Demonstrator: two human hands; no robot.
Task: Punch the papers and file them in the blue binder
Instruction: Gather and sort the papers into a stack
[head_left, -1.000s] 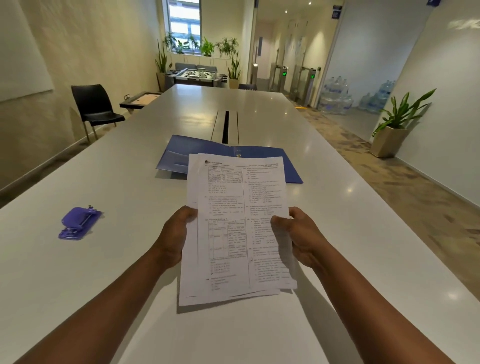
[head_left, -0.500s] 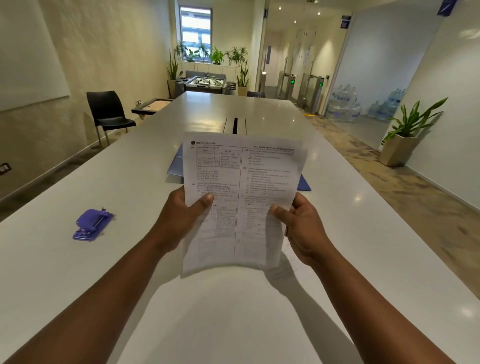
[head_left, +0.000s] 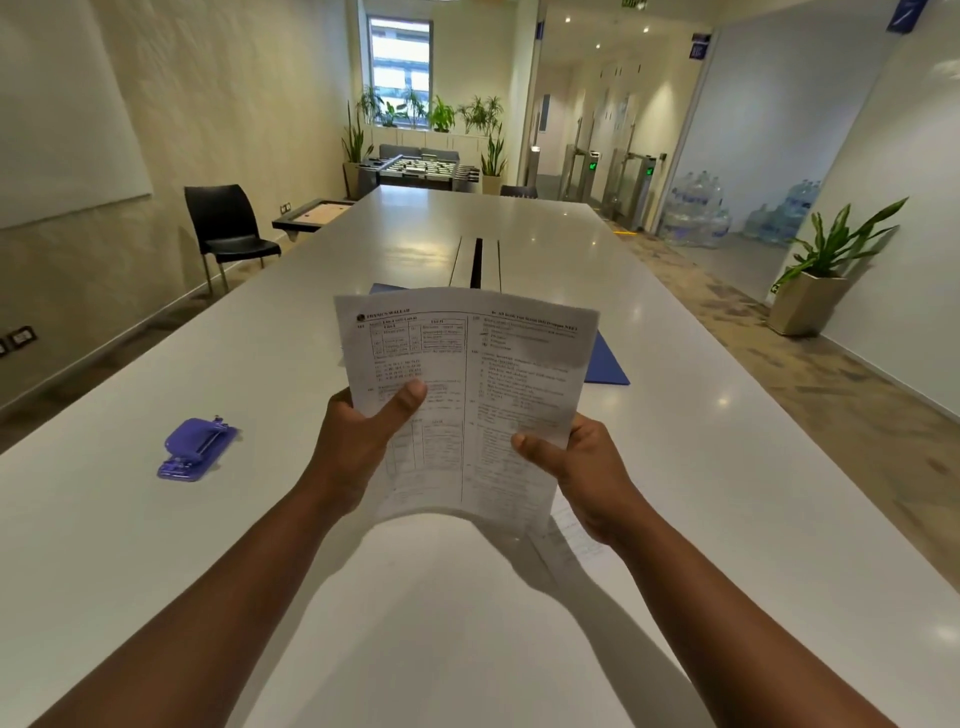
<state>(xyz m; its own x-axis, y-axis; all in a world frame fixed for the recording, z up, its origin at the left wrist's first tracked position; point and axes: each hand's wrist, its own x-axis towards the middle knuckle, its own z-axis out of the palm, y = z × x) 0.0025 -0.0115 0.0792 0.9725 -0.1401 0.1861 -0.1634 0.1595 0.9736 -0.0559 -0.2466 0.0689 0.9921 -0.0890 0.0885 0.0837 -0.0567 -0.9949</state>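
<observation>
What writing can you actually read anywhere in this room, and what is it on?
"PHYSICS WALLAH": printed header at the top left of the papers held up in both hands.
Rest of the papers: tables and numbered questions, too blurred to read.
Blue signs high on the right wall: too small to read.
Hole punch: no readable label.

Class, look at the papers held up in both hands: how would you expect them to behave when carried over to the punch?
The papers are probably floppy: their lower edge bows between the left hand and right hand. Probably light, since thumb-and-finger pinches hold them. The sheets may slide apart, so squaring them first seems wise.
</observation>
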